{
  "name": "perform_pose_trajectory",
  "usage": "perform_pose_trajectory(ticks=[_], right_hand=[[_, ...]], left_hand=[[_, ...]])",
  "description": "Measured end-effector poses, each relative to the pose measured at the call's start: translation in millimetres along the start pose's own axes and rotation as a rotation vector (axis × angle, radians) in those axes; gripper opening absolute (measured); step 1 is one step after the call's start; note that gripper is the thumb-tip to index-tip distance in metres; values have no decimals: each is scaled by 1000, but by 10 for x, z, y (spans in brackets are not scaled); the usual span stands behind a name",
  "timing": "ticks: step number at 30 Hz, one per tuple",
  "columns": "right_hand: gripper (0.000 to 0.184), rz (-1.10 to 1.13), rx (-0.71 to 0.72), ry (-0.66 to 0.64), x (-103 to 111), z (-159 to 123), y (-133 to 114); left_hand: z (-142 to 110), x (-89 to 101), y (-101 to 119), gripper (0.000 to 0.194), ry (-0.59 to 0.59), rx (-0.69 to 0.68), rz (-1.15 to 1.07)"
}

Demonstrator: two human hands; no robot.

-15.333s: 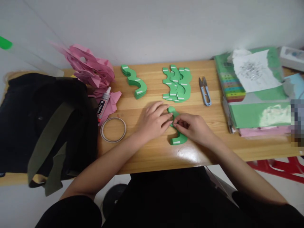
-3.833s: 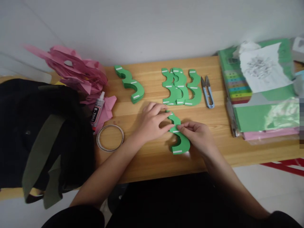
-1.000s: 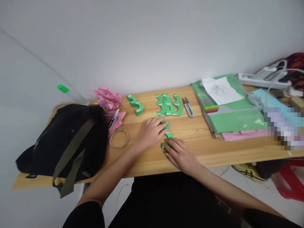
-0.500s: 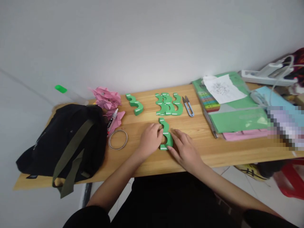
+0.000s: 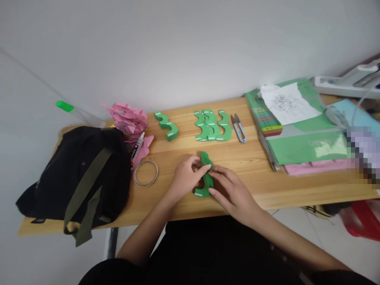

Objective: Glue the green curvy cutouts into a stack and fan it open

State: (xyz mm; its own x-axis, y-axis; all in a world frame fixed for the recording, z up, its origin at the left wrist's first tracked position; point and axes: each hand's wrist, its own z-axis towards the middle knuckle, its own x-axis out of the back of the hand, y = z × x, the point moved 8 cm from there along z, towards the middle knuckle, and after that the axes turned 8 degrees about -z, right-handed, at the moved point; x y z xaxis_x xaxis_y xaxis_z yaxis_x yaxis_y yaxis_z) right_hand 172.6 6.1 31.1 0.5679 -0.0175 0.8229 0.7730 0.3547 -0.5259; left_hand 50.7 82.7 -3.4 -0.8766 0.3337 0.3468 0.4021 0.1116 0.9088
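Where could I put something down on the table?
There's a good bare patch of table between the right hand and the green pack, below the snips. A smaller one lies between the lone green stack and green cluster. It's crowded at left: bag, pink paper, glue tube, tape ring.

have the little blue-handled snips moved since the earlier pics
No, the snips have not visibly shifted: judged against the green paper pack, they lie beside its left edge, blades towards the wall, as before.
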Motion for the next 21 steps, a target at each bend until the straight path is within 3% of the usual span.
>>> perform_pose_trajectory(ticks=[6,9,11,13,15,18,21], right_hand=[[32,37,-86,50,43,121,185],[28,17,-86,30,7,210,235],[27,-42,-73,12,-39,255,255],[29,-113,-56,-5,-94,286,272],[32,-178,-42,-21,-142,307,289],[32,-232,-6,-28,-176,342,305],[31,-222,44,-32,-175,387,309]], left_hand=[[37,-37,-118,28,-76,61,-168],[32,-13,-115,24,-90,44,-116],[29,85,-77,21,-31,4,-4],[30,212,13,29,48,-77,149],[39,257,159,40,33,-225,320],[33,155,355,41,-151,-502,553],[13,45,387,39,-343,-674,669]])
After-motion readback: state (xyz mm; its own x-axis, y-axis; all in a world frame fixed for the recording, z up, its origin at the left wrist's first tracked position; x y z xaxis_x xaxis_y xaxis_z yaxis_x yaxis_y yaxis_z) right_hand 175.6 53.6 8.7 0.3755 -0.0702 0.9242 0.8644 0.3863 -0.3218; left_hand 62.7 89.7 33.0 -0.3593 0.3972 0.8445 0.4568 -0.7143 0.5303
